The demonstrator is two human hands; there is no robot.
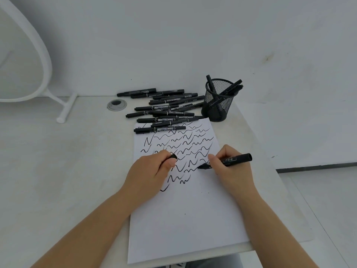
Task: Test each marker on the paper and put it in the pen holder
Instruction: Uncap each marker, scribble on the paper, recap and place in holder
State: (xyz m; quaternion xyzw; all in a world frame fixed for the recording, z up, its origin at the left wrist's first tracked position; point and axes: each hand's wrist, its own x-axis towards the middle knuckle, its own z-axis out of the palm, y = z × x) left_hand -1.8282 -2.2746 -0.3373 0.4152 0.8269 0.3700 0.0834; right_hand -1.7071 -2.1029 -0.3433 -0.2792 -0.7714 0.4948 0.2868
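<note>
— Inspector: Starting at the left, your left hand point(149, 169) rests on the paper point(185, 209), fingers curled round a black cap point(173, 156). Confirm?

— Second inspector: Confirmed. Behind it, a pile of markers point(164, 109) lies on the surface point(67, 161), the nearest ones overlapping the paper's far edge.

— Inspector: Further right, your right hand point(229, 169) pinches an uncapped marker point(229, 161), tip down on the paper among the black squiggles point(185, 147).

— Second inspector: Agreed. The mesh pen holder point(219, 105) stands upright beyond the paper's far right corner, with several markers in it.
</note>
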